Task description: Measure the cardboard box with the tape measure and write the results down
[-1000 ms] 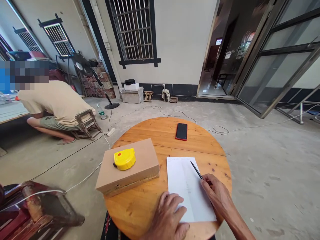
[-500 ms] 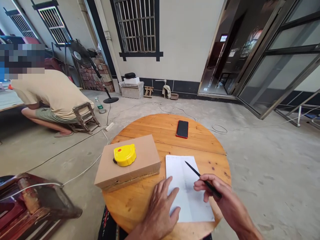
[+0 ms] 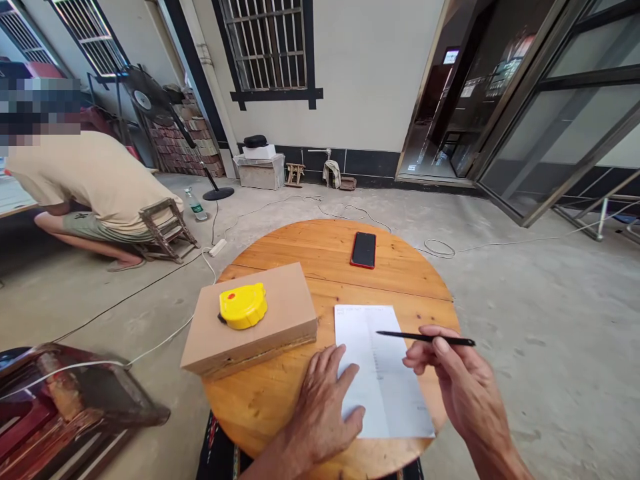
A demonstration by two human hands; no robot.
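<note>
A white sheet of paper [image 3: 385, 393] with faint writing lies on the round wooden table [image 3: 270, 413]. My left hand [image 3: 327, 403] rests over the paper's left edge, fingers spread. Above the right side of the sheet, my right hand [image 3: 457, 370] grips a black pen [image 3: 420, 337] between thumb and fingers. The pen is nearly level, its tip pointing left and apart from the paper. To the left, a yellow tape measure [image 3: 243, 307] sits on a brown cardboard box [image 3: 285, 300]. A phone with a red edge [image 3: 363, 250] lies farther back.
A person [image 3: 95, 187] sits bent over on a small wooden chair [image 3: 170, 230] at the left, near a standing fan [image 3: 150, 97] and a plastic bottle [image 3: 195, 205]. Cables cross the concrete floor. A dark red wooden stool [image 3: 65, 400] stands at the lower left.
My right hand has moved slightly right and turned the pen from a slant to nearly level. My left hand stays on the paper. The whole view has shifted a little.
</note>
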